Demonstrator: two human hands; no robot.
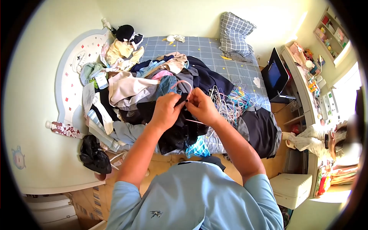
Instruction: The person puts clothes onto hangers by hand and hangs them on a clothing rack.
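My left hand (167, 110) is closed on a black garment (178, 136), which hangs down over the bed's near edge. Close beside it, my right hand (202, 108) pinches at the neck of a pink clothes hanger (185, 81), its fingertips almost meeting those of the left. The hook curves up above both hands, and a piece of the lower bar shows under the right wrist. A bit of black cloth lies between the fingertips. Most of the hanger is hidden by the hands and the garment.
A large heap of clothes (128, 90) covers the left of the bed (207, 46). Tangled hangers (226, 111) lie right of my hands, beside dark folded clothing (260, 130). A checked pillow (234, 32), a monitor (274, 73) and a black bag (95, 155) stand around.
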